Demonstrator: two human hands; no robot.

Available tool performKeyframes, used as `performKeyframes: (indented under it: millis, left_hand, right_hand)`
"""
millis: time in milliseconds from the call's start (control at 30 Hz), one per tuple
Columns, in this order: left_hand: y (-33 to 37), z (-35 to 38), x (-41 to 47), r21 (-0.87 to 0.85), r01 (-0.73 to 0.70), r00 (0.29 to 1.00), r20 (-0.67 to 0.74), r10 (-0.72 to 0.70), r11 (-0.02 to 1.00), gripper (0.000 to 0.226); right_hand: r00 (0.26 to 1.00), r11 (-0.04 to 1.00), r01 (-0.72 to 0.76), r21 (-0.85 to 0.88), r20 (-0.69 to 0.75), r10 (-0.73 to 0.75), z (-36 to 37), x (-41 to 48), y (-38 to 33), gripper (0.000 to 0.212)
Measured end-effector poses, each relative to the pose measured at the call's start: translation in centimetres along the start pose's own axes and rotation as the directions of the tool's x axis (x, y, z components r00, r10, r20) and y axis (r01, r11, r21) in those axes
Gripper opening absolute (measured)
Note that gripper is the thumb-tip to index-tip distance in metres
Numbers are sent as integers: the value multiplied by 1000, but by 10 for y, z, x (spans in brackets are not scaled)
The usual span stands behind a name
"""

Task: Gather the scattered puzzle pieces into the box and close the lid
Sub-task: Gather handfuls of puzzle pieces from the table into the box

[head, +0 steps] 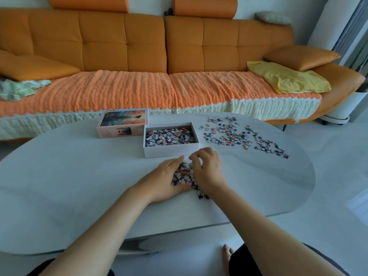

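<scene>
Lid (123,122) upper left of centre on the desk (69,176), off the box, picture side up, touching the box's left wall near the far corner. Box (170,150) at centre, open, long axis left-right, about half full of pieces (169,137).

Lower centre, just in front of the box: my left hand (166,183) lies flat, palm turned in, fingers stretched wide toward the box front. Pile (184,175) sits between both hands, touching both. My right hand (208,169) is cupped over the pile's right side, fingers curled narrow, tips pinched; can't tell if they hold any pieces. A few pieces trail out at the lower edge of the pile.

Key relation: box is straight up-frame from the pile, near, front wall just past my fingertips. Both hands about equally close; right hand sits slightly nearer the box corner. Next, I guess: scoop and lift over the front wall.

Right of the box: loose spread (243,137) of pieces, running toward the right desk edge, well apart from my hands. Right hand nearer to it. Much left to gather; lid not yet on.
</scene>
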State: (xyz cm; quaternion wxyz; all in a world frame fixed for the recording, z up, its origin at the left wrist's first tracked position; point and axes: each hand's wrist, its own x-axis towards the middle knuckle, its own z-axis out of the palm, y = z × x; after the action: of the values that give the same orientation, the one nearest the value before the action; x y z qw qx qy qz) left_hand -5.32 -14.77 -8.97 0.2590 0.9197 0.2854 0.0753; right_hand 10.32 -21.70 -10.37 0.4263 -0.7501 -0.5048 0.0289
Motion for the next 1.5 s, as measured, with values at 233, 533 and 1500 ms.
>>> performKeyframes:
  millis: [233,533,1500]
  left_hand:
    - [-4,4,0,151,-56,993,113,39,987,112]
    - [-2,-8,-3,43,-29,994,111,24,999,104]
    - [-42,-39,-6,212,84,975,-219,-37,974,67]
  right_hand:
    - [906,942,-86,-323,369,209,-36,8,26,58]
    - [874,956,210,-206,478,-89,-25,-37,5,51]
    - [894,885,366,-290,374,-247,-7,34,-6,50]
